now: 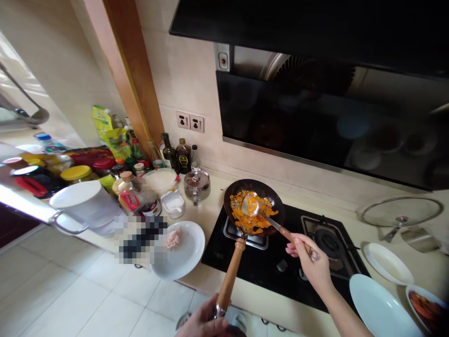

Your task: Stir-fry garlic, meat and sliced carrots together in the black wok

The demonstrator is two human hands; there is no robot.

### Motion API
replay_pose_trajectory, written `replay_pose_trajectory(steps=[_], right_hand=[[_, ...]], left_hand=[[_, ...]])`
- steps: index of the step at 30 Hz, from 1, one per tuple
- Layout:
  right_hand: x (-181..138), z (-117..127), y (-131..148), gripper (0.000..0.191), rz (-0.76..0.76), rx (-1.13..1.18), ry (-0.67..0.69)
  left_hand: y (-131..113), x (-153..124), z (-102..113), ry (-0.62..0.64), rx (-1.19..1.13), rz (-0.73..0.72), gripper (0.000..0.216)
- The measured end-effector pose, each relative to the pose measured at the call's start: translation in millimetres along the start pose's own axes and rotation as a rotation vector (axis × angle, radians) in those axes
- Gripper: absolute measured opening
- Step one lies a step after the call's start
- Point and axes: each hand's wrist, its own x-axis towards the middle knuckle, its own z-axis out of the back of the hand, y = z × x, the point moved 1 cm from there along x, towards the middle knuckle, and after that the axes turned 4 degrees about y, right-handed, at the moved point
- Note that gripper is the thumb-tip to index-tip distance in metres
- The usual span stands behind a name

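A black wok (255,187) full of orange carrot slices (250,216) sits on the left burner of a black gas hob (266,267). My left hand (205,323) is closed round the end of the wok's long wooden handle (230,274) at the bottom edge. My right hand (310,264) grips the wooden handle of a metal spatula (249,204), whose blade rests in the carrots.
A white plate with pale raw meat (180,248) lies left of the hob. Bottles, jars, a white pot (87,203) and a lidded steel cup (197,185) crowd the counter's left. Empty white plates (380,304), a dish of red food (428,311) and a glass lid (401,213) lie right.
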Motion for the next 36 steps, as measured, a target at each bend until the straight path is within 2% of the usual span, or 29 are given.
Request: replay_pose_trajectory(steps=[7,11,17,22,31,36], right_hand=[[9,-3,13,0.043,0.007,-0.051,0.056],[20,-6,32,0.044,0.013,-0.110,0.104],[35,-18,68,0.041,0.026,-0.192,0.183],[40,-27,83,0.035,0.054,-0.229,0.236],[48,-36,89,0.028,0.046,-0.278,0.256],[53,-21,76,0.033,-0.024,-0.178,0.143]], left_hand=[[-7,-2,-7,0.023,-0.043,-0.028,0.060],[-9,-2,-8,0.043,-0.080,-0.045,0.060],[-10,-2,-8,-0.004,-0.056,-0.016,0.064],[-12,-2,-11,0.024,-0.136,-0.012,0.060],[-11,-1,-10,0.064,-0.178,-0.015,0.057],[-5,1,-5,0.067,-0.146,-0.036,0.053]])
